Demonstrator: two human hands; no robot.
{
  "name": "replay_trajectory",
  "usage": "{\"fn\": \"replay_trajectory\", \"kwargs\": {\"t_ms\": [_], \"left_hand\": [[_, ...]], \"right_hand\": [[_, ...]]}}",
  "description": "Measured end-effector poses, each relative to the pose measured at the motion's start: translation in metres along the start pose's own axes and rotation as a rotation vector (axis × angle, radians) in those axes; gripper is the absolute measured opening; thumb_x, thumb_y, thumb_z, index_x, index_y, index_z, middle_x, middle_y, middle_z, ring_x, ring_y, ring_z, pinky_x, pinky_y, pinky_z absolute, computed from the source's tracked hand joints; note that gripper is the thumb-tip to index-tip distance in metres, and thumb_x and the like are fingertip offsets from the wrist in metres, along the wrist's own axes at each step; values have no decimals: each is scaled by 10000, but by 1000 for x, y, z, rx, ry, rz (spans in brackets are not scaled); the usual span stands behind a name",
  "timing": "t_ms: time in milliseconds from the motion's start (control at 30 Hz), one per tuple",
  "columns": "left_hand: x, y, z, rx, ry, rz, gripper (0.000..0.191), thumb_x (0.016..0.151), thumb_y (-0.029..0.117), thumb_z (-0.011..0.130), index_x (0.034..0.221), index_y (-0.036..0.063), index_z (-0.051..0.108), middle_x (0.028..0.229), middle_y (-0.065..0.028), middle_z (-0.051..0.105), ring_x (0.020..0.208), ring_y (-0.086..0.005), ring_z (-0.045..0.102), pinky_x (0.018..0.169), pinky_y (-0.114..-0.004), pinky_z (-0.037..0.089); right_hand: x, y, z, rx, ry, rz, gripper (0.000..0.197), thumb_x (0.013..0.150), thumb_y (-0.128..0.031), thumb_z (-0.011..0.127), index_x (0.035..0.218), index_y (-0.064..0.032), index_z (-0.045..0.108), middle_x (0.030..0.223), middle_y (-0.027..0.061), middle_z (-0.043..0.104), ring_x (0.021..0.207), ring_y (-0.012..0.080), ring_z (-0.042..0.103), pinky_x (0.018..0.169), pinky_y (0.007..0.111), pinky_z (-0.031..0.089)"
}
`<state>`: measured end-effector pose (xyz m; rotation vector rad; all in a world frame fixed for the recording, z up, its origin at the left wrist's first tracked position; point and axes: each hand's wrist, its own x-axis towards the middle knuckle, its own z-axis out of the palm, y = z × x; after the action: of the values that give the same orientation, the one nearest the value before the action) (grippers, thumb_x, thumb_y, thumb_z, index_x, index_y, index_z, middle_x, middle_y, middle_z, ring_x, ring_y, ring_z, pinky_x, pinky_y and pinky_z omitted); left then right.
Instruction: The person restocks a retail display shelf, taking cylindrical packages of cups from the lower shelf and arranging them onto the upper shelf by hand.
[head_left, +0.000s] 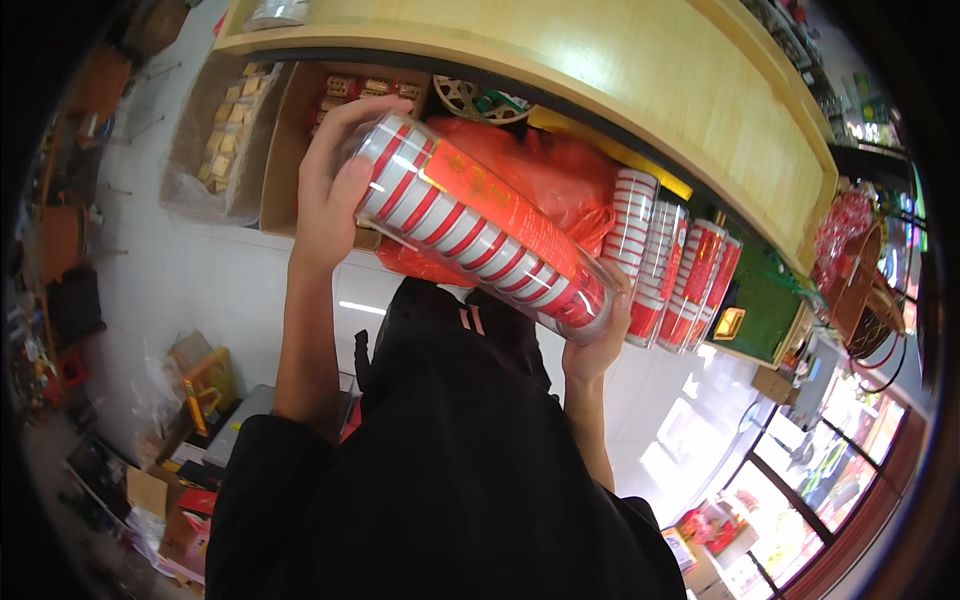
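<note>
A clear plastic tube of stacked white-and-red cups (480, 232), with a red and gold label along its side, is held slanting in front of me. My left hand (337, 180) grips its upper left end, the thumb on the near side. Around the lower right end is my right hand (604, 322), its fingers partly hidden behind the tube. Several similar tubes of cups (667, 262) stand side by side just right of my right hand. Behind the held tube lies a red plastic bag (540, 165).
A pale wooden shelf or counter (637, 67) spans the top. Below it are a cardboard box (281, 150) of small red-and-gold packs and a plastic-lined box (180, 150) of small yellowish packets. Cardboard boxes (146, 491) sit on the floor at lower left.
</note>
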<state>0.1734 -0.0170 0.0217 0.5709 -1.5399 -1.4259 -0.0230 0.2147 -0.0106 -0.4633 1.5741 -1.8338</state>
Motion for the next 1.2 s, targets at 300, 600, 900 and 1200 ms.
{"fn": "replay_trajectory", "kwargs": {"t_ms": [300,600,900,1200], "left_hand": [[51,-18,-26,196,421,-182,304,963,181,546,1187,-24,557,1116,-142,629,1036,-210,608,912,-321,470],[88,-28,8,578,295,123,614,944,238,568,1431,-62,344,1498,-306,259,1389,-443,299,1140,-419,288],[72,-15,-3,394,75,-40,545,919,111,568,1412,-36,387,1409,-224,387,1278,-374,449,1065,-396,383],[72,-4,-70,596,-139,68,821,754,106,735,1467,37,333,1451,-208,395,1340,-380,388,1115,-443,315]], "right_hand": [[16,-13,49,-126,-398,4,1049,687,-345,872,1458,-26,236,1394,193,398,1280,298,449,1064,428,401],[34,-19,120,-137,-219,-235,979,712,-120,838,1473,-46,227,1419,157,350,1307,278,402,1087,415,366],[99,-6,170,-513,-264,-517,922,705,-167,870,1440,-49,325,1428,161,343,1317,305,394,1051,419,400],[122,-4,210,-768,-472,-751,752,796,-104,749,1450,-77,376,1470,271,323,1371,428,325,1111,467,317]]}}
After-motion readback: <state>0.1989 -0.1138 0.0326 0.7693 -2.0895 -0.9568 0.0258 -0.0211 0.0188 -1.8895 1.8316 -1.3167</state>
